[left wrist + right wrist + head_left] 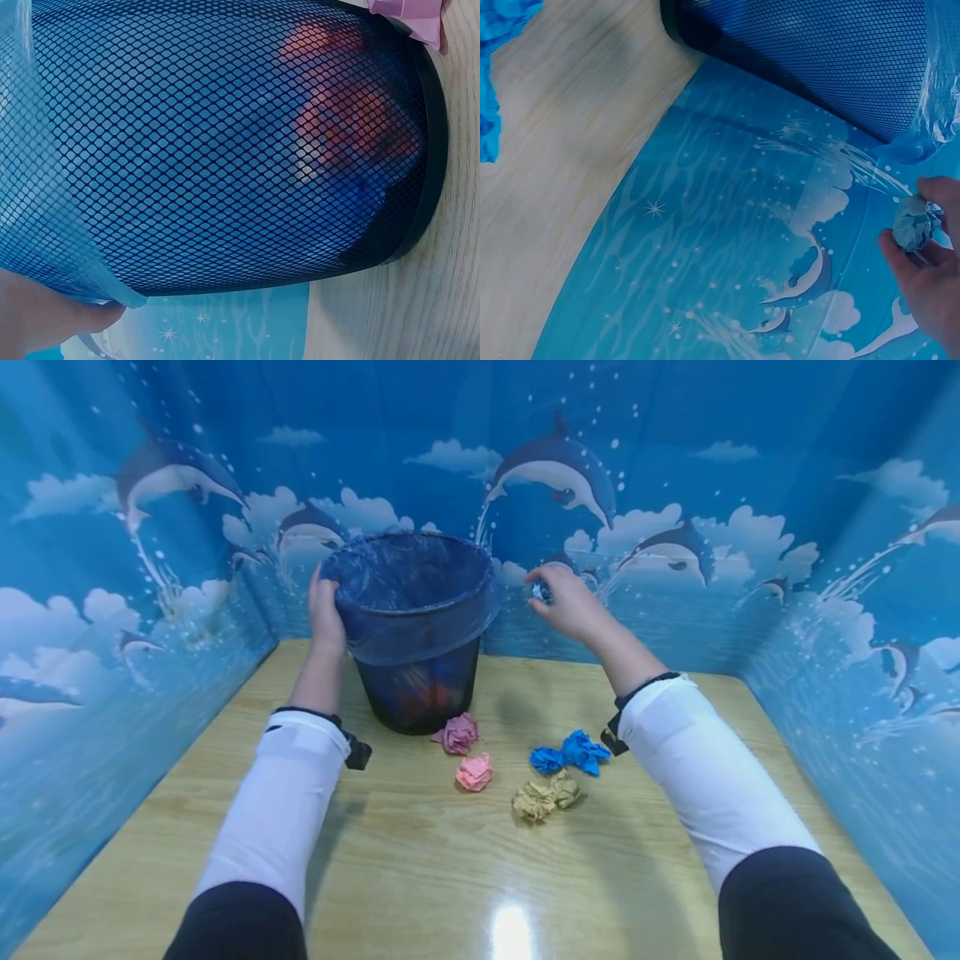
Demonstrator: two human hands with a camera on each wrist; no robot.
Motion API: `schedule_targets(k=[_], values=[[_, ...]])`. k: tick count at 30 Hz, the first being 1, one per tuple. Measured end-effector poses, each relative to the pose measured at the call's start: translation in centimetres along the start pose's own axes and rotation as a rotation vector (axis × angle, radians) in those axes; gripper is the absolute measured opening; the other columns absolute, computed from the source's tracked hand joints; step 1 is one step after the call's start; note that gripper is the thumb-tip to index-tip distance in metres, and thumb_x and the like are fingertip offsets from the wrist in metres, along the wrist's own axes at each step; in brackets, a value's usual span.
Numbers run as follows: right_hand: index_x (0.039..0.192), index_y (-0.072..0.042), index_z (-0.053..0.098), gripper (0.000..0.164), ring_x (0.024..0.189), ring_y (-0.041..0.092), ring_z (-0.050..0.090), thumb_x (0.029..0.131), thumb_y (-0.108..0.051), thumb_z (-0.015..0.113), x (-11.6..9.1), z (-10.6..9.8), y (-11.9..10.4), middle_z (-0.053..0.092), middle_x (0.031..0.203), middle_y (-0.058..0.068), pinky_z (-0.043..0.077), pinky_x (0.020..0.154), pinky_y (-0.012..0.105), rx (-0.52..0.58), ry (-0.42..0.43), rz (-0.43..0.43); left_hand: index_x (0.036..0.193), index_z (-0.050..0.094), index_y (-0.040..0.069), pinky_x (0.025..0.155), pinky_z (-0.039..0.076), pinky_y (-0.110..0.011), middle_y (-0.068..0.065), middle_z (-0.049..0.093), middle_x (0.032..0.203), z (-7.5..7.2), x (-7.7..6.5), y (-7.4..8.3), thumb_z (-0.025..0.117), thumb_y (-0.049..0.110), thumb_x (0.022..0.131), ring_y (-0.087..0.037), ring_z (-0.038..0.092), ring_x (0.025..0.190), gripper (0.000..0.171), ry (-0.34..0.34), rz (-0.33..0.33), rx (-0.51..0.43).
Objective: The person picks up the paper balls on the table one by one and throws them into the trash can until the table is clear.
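Observation:
A black mesh wastebasket (420, 681), lined with a translucent blue bag (435, 631), stands at the back left of the table. My left hand (327, 614) grips its rim on the left side; in the left wrist view the thumb (67, 315) lies at the bag's folded edge. Through the mesh, blurred red and blue shapes show near the bottom. To the right of the basket, about rim height, my right hand (570, 602) holds a crumpled pale blue-grey paper ball (915, 223) between thumb and fingers, apart from the basket.
On the wooden table (420, 868) lie a mauve paper ball (457, 734) beside the basket's base, a pink one (475, 772), blue crumpled paper (583, 752) and tan crumpled paper (546, 797). Dolphin-printed blue walls (675, 635) enclose the back and sides.

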State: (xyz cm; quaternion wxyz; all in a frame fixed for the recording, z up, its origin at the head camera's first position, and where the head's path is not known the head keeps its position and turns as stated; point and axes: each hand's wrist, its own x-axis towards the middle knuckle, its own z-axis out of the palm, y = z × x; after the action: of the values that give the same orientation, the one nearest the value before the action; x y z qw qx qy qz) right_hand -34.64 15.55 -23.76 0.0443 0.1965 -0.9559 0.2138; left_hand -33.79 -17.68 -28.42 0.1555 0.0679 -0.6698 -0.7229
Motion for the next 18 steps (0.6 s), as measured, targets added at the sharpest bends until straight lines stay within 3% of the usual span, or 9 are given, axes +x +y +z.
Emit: schedule_targets(k=[18], values=[[0.141,-0.012,0.046,0.044,0.137,0.026,0.039,0.100,-0.027,0.051,2.7,-0.3,-4.2,0.043,0.147,0.011,0.036,0.110,0.042,0.026,0.072,-0.046,0.156,0.014,0.032,0.120,0.010,-0.032,0.009,0.004,0.163,0.0,0.1,0.3,0.029,0.033,0.096,-0.010,0.003,0.150,0.062,0.017,-0.026,0.000]])
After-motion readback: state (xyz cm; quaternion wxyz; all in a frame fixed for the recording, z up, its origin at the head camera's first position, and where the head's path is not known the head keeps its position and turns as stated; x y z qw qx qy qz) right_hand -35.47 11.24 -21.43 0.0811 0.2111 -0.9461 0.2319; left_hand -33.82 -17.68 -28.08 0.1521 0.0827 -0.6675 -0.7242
